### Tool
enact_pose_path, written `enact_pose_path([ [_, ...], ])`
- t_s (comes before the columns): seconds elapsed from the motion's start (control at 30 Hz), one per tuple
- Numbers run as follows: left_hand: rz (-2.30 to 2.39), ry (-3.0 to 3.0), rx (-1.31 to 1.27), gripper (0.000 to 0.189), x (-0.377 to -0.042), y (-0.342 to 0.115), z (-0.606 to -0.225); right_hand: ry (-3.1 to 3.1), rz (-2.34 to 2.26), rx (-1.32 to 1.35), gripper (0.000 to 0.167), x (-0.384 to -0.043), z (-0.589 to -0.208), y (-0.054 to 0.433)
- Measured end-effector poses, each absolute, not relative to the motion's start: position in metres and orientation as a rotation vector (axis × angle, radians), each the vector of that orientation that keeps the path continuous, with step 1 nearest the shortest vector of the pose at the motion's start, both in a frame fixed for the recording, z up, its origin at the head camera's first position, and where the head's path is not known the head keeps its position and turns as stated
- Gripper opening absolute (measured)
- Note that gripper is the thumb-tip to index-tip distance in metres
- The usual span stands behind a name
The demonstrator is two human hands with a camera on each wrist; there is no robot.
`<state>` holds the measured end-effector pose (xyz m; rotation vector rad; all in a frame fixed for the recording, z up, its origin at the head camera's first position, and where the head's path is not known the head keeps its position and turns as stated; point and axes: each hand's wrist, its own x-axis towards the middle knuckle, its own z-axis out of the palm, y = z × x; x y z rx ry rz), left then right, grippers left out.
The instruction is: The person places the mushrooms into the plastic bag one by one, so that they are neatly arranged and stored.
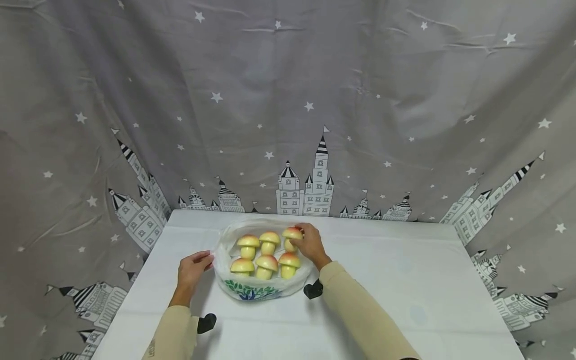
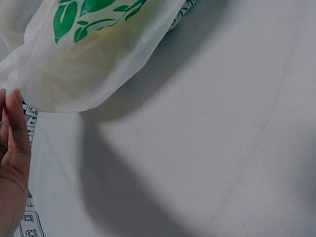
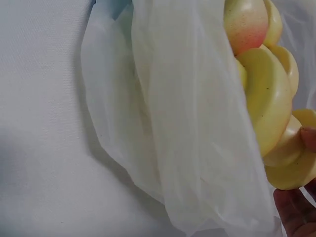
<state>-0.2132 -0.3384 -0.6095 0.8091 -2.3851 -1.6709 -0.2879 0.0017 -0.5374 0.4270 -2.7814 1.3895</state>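
A white translucent plastic bag (image 1: 283,289) with a green leaf print lies with its mouth spread wide on the table. Inside it stand several yellow toy mushrooms (image 1: 267,266) with red-tinged caps, in two rows. My left hand (image 1: 192,272) pinches the bag's left rim between thumb and fingers; in the left wrist view the fingertips (image 2: 16,106) meet the plastic. At the back right of the bag, my right hand (image 1: 310,245) grips one mushroom (image 1: 291,234) by its cap and stem. The right wrist view has that mushroom (image 3: 291,170) between thumb and fingers, beside the others.
The table (image 1: 382,290) is covered with a white cloth. Behind it and on both sides hangs a grey curtain (image 1: 360,100) printed with stars and castles. A dark heart-shaped piece (image 1: 207,324) shows at the left sleeve, another (image 1: 313,290) at the right.
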Motion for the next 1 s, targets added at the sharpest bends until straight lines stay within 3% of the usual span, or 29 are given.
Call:
enact_pose_path([
  [0.1, -1.683, -2.376, 0.799, 0.032, -0.208, -0.334, -0.603, -2.804, 1.354, 0.414, 0.044, -0.287, -0.539, 0.002],
  [0.37, -1.802, -2.389, 0.767, 0.036, -0.183, -0.306, -0.536, -2.796, 1.399, 0.405, 0.046, -0.286, -0.545, 0.004],
  [1.0, -1.813, -2.336, 0.779, 0.043, -0.185, -0.305, -0.538, -2.599, 1.755, 0.373, 0.045, -0.278, -0.538, 0.013],
])
